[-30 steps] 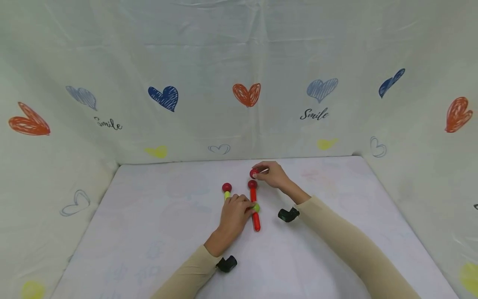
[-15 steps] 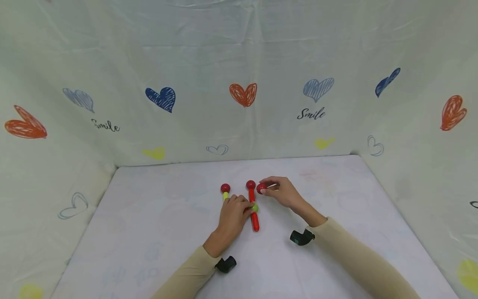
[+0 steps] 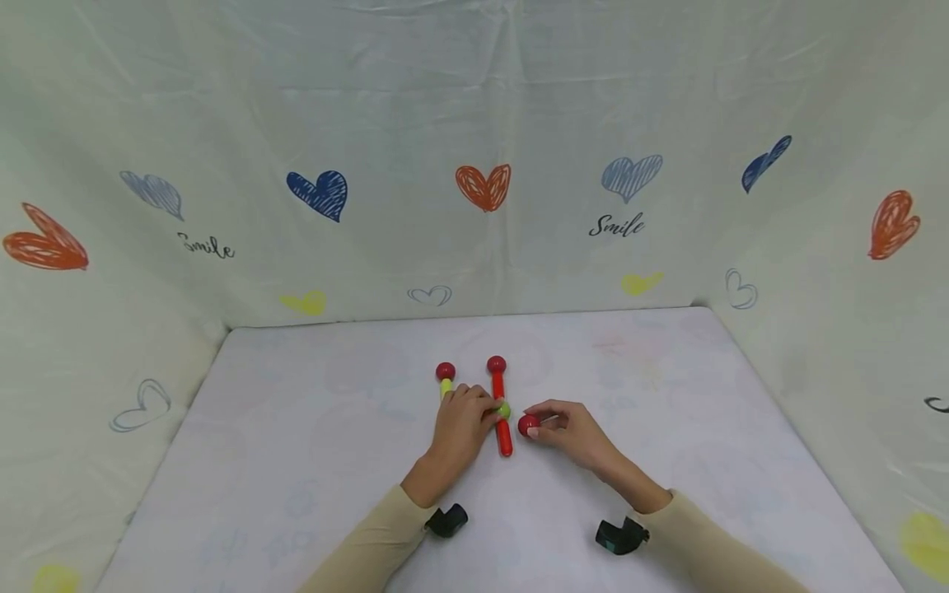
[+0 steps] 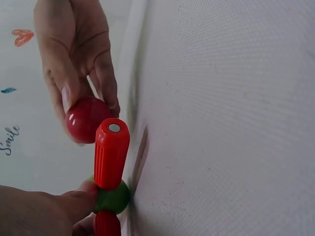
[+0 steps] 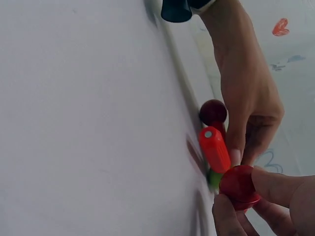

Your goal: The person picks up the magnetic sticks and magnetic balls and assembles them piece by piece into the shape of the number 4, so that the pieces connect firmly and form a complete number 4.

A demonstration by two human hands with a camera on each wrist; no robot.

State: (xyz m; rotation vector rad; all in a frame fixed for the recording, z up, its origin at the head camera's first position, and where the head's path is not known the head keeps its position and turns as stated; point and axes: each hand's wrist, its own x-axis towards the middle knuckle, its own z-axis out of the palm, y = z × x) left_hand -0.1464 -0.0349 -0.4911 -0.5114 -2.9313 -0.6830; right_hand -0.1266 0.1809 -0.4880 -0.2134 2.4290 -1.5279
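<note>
In the head view my left hand [image 3: 461,424] pinches a green ball [image 3: 504,410] that joins two red rods in a line. A red ball [image 3: 497,364] caps the far rod [image 3: 497,385]. The near rod [image 3: 505,441] has a bare tip, with a small silvery disc showing in the left wrist view. Just right of this rod, my right hand [image 3: 578,432] holds a loose red ball [image 4: 88,120] between thumb and fingers, apart from the rod in the head view. Partly behind the left hand lies a yellow-green rod [image 3: 446,385], with another red ball [image 3: 445,371] at its far end.
The pieces lie on a white-covered table [image 3: 319,461]. A white curtain [image 3: 400,231] printed with hearts hangs behind it and along both sides. Each wrist carries a small black camera, the right one [image 3: 621,536] close above the tabletop.
My right hand has drawn the loose red ball toward me, from beyond the capped far end to beside the near rod. The left hand stays on the green ball.
</note>
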